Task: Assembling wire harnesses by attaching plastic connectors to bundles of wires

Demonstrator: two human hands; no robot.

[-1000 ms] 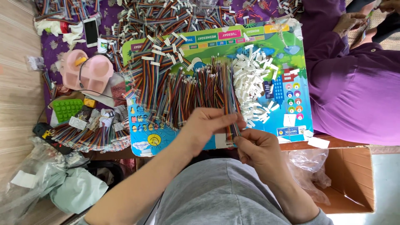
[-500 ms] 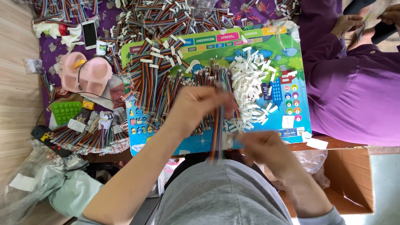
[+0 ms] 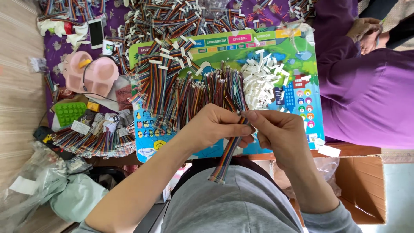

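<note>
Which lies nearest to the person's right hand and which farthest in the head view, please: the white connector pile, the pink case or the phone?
1. White connector pile, just beyond the right hand.
2. Pink case, far to the left.
3. Phone, farther still, upper left.

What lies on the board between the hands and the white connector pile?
In the head view, loose coloured wires fan across the board between the hands' ribbon cable and the connector pile.

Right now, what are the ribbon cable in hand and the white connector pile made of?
Ribbon cable: looks like flexible plastic-insulated wire, matte multicolour strands that droop between the left hand and right hand. White connectors: probably rigid moulded plastic, small blocky opaque pieces.
</note>
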